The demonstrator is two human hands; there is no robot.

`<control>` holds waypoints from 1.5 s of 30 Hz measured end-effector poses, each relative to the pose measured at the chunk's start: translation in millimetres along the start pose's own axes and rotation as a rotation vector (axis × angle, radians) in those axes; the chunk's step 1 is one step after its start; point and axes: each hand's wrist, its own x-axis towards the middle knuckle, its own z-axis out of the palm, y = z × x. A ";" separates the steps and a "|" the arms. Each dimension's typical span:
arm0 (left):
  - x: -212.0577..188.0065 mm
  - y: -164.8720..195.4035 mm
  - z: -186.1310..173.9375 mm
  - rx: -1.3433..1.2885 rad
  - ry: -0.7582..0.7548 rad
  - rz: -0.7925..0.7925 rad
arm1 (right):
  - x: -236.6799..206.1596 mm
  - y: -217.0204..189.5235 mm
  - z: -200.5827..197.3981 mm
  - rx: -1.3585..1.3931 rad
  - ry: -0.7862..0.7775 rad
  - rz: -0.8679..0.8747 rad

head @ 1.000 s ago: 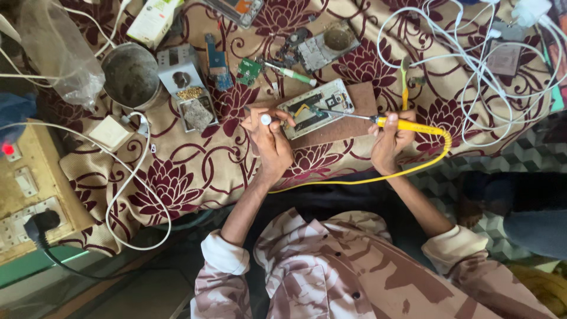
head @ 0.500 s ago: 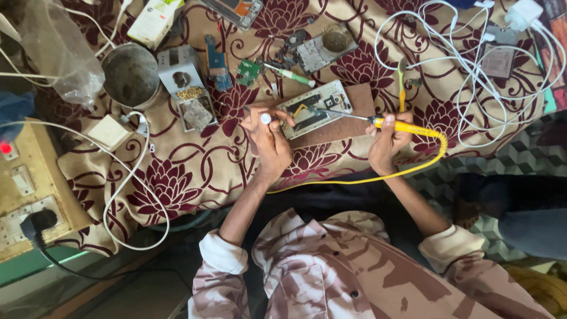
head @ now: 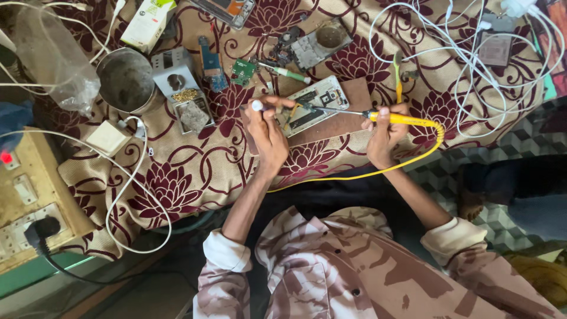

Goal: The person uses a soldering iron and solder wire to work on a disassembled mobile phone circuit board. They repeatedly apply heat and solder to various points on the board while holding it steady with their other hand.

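Note:
My right hand (head: 384, 134) grips a yellow-handled soldering iron (head: 401, 119), whose thin metal tip reaches left onto an opened phone (head: 312, 105) lying on a brown board (head: 345, 121). My left hand (head: 269, 131) rests at the phone's left edge and pinches a small white-tipped piece (head: 257, 106) between its fingers. The iron's yellow cord (head: 407, 162) loops down and back toward my lap.
A round metal cup (head: 126, 80), a small metal stand with brass wool (head: 180, 88), a green circuit board (head: 243, 72), another opened phone (head: 319, 41), yellow tweezers (head: 398, 82) and tangled white cables (head: 472, 59) lie on the floral cloth. A socket board (head: 26, 195) sits at the left.
My hands and the soldering iron hold nearly the same place over the phone; only the view has shifted slightly.

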 end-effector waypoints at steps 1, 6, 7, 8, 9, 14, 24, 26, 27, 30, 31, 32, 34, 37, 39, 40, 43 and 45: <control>1.4 -2.5 1.8 0.000 -0.026 -0.008 | 0.1 0.1 0.2 0.001 -0.002 0.005; 6.2 -7.7 3.9 0.083 -0.064 -0.118 | 0.2 0.0 1.7 -0.014 0.008 0.017; 6.5 -7.3 3.8 0.078 -0.057 -0.151 | 0.6 0.2 1.5 -0.020 0.000 0.015; 7.0 -6.7 3.3 0.076 -0.049 -0.183 | 1.0 0.4 1.8 -0.014 0.004 0.020; 7.3 -5.9 3.4 0.073 -0.042 -0.217 | 1.3 0.4 1.4 -0.010 0.008 0.027; 10.3 -2.6 5.7 0.096 -0.116 -0.092 | 1.2 0.2 1.2 0.035 0.001 0.044; 14.2 7.9 4.9 0.164 -0.132 -0.057 | 3.0 0.5 2.1 0.044 0.007 -0.002; 14.2 9.3 4.2 0.211 -0.149 -0.038 | -0.5 -1.1 0.8 0.029 0.001 -0.002; 15.1 9.1 4.6 0.234 -0.154 -0.017 | 0.9 -0.4 0.7 0.038 -0.007 -0.008; 16.2 8.7 4.4 0.158 -0.151 -0.062 | 2.3 0.2 0.7 0.033 -0.010 -0.002; 15.9 8.6 3.9 0.155 -0.150 -0.061 | 2.0 0.4 1.2 0.028 -0.008 0.007; 15.2 8.9 3.1 0.151 -0.150 -0.056 | 1.3 0.4 1.9 0.019 -0.006 0.007; 15.6 8.4 3.7 0.151 -0.155 -0.037 | 2.0 0.3 2.2 -0.002 0.002 -0.001; 15.5 9.1 4.4 0.131 -0.160 -0.033 | 1.7 -1.1 2.1 0.013 -0.018 -0.016; 15.6 10.1 4.7 0.056 -0.163 -0.073 | 1.8 -2.3 2.4 0.029 -0.015 -0.016; 15.7 10.7 4.8 0.070 -0.166 -0.066 | 2.2 -2.9 2.5 0.035 -0.012 -0.016; 16.4 12.7 4.0 0.118 -0.167 -0.035 | 2.8 -3.5 3.3 0.022 -0.019 -0.006; 16.5 14.4 3.4 0.149 -0.167 -0.020 | 2.6 -3.5 3.5 0.001 -0.006 -0.002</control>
